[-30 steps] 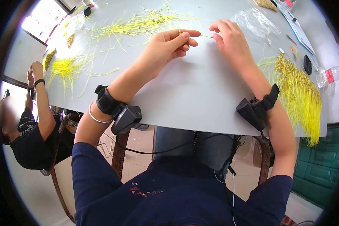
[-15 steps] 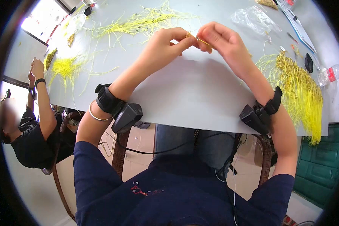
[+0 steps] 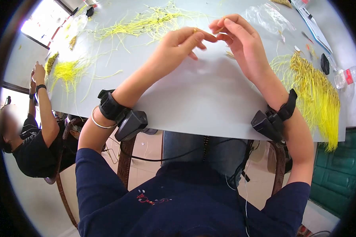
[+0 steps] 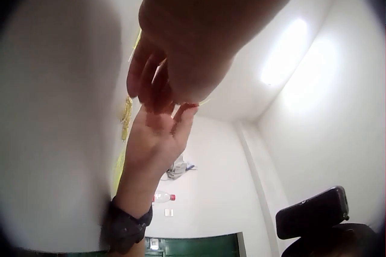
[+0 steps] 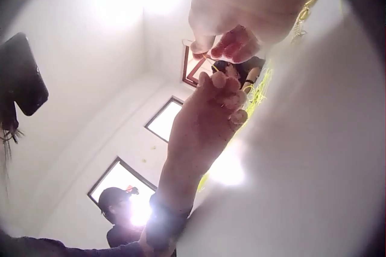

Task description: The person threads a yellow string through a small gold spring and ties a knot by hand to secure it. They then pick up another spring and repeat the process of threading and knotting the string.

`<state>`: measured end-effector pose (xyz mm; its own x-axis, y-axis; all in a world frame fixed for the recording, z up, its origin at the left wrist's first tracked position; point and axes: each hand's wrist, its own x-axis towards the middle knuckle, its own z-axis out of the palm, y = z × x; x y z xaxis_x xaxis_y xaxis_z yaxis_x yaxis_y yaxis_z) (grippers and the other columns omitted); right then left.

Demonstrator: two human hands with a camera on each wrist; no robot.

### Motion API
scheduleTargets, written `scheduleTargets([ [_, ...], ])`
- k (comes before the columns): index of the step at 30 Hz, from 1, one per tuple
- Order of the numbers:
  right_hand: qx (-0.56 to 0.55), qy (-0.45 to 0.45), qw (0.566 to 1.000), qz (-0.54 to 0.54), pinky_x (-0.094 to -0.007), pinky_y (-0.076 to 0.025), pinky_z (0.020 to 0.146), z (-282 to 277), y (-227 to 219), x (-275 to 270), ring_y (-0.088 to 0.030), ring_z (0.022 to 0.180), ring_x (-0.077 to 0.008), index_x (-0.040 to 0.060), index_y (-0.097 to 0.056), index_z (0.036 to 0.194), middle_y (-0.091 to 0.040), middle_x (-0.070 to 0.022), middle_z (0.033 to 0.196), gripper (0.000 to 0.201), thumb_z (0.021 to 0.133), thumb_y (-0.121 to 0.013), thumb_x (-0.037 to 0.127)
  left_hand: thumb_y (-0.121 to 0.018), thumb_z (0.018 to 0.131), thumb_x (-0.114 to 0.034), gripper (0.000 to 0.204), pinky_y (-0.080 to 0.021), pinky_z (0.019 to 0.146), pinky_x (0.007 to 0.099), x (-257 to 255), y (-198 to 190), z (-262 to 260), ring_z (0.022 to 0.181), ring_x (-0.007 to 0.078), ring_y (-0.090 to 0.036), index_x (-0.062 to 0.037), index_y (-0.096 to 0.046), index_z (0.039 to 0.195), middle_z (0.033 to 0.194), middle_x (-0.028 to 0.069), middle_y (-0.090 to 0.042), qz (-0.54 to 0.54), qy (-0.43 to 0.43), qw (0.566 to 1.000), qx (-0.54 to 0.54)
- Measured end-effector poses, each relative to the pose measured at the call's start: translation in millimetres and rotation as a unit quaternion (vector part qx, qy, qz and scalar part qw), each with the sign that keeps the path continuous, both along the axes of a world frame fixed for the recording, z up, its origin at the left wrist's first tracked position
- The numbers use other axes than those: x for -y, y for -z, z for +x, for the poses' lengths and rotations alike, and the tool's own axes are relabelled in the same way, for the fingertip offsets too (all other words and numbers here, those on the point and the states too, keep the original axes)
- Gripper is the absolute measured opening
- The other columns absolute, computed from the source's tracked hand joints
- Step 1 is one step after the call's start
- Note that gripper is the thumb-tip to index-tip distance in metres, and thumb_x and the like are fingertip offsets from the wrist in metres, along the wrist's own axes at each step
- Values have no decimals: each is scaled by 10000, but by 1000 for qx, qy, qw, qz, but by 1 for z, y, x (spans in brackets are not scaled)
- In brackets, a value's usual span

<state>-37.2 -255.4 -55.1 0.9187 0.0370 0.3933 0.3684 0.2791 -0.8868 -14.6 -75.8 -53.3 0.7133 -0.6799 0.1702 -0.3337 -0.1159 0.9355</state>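
My left hand (image 3: 178,45) is held over the table, its thumb pressed against the index finger. A gold-yellow loop (image 3: 195,30) sits round that index finger. Close beside it, my right hand (image 3: 243,43) has its thumb and index finger pinched together on a thin yellow strand (image 3: 220,30). In the right wrist view the strand (image 5: 212,64) runs between the fingertips of both hands. The left fingertips nearly meet the curled fingers of the right hand. Much of the strand is hidden by fingers.
A bundle of yellow cords with gold knotted tops (image 3: 314,94) lies at the right edge. Loose yellow strands (image 3: 146,23) spread at the back, another pile (image 3: 69,71) at left. A plastic bag (image 3: 269,19), bottle (image 3: 349,77) and clipboard (image 3: 314,29) stand or lie rightward. Another person (image 3: 35,134) sits left.
The hands came together from apart, with the strand between them. Since then the right hand has risen slightly and turned, its fingers lifting, while the left index finger has straightened out.
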Motion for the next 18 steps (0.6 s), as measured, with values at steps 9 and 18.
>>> scheduleTargets([
  [9,-45,-13,986,-160,-198,-173,477,-10,-4,-4,-228,498,-18,74,-510,762,-305,84,552,168,870,-460,193,-519,893,-256,315,-449,698,254,-8,-3,12,722,88,-515,-59,-588,1129,722,-2,-547,-14,-155,981,116],
  [18,-22,2,972,-232,-203,-230,451,-5,3,1,-307,492,-4,58,-540,710,-453,62,548,134,784,-526,169,-618,839,-215,255,-441,701,217,-6,-6,4,729,54,-526,-13,-584,991,781,-8,-576,-63,-122,990,10],
])
